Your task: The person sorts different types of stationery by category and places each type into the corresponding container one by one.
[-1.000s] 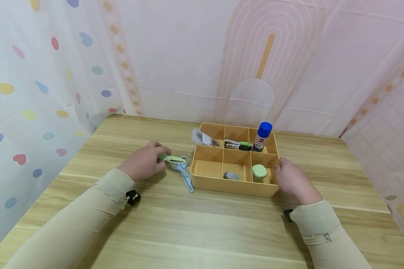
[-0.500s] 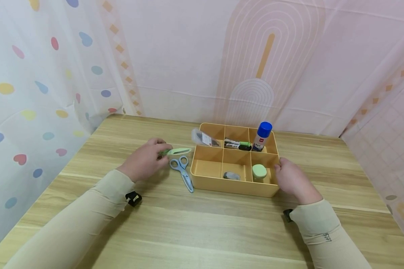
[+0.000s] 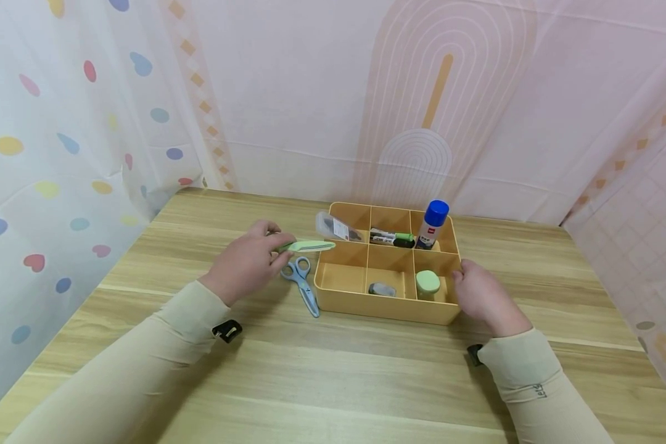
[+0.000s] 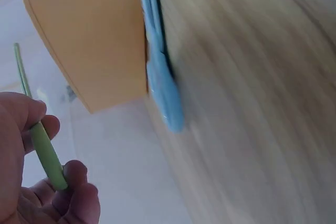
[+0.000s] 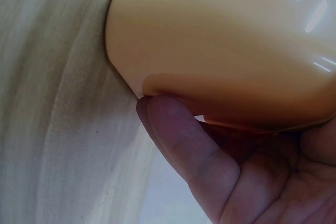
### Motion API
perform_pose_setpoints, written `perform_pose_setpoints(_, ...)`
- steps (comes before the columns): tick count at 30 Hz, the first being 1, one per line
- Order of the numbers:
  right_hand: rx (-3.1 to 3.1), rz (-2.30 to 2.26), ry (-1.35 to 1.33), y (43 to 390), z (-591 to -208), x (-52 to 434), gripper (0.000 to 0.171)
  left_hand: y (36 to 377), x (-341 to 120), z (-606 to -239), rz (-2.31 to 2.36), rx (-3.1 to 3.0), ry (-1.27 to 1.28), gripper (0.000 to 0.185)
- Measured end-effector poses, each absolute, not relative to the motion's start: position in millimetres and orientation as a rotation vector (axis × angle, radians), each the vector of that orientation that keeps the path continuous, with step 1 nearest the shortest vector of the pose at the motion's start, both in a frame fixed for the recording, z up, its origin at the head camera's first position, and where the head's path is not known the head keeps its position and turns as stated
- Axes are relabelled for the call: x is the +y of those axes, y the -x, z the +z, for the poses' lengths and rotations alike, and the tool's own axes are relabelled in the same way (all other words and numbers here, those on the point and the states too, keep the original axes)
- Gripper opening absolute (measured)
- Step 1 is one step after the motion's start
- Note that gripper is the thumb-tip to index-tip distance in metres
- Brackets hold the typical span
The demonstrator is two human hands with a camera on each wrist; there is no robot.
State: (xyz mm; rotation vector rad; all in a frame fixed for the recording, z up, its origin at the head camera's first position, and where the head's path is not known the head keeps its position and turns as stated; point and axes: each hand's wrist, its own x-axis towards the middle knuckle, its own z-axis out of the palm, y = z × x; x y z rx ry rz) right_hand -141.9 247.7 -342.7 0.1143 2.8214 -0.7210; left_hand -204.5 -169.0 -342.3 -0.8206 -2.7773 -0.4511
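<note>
Light green scissors [image 3: 309, 246] are pinched in my left hand [image 3: 250, 260], their tips pointing right, over the left rim of the orange compartment box [image 3: 385, 308]. In the left wrist view the green scissors [image 4: 48, 156] show edge-on between thumb and fingers. Blue scissors [image 3: 302, 285] lie on the table just left of the box, below my left hand. My right hand [image 3: 485, 297] grips the box's right wall, thumb at the rim. Fingers [image 5: 181, 135] of that hand press on the outside of the box [image 5: 210, 35] in the right wrist view.
The box's back row holds a clear plastic case [image 3: 335, 228], markers [image 3: 391, 239] and a blue-capped glue stick [image 3: 431, 225]. In the front row sit a small grey object [image 3: 382, 290] and a green-topped item [image 3: 427, 282]. A patterned curtain [image 3: 288, 98] hangs behind the wooden table [image 3: 338, 382].
My left hand has lifted and shifted right with the green scissors, from over the blue scissors' handles to the box's left rim. The right hand and box stay put.
</note>
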Motion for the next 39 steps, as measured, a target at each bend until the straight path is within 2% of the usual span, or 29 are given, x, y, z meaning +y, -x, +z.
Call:
perform_pose_setpoints(24,2.825,-0.722,-0.116,142.0,-342.4,248.9,0.046,190.5,-140.9,-330.0,-0.348,-2.729,0.961,0.018)
perform_pose_setpoints(39,2.823,-0.714,-0.111,142.3,-341.7,249.1,0.047,184.0,-124.5,-323.7,-0.309,-2.796,1.009,0.026)
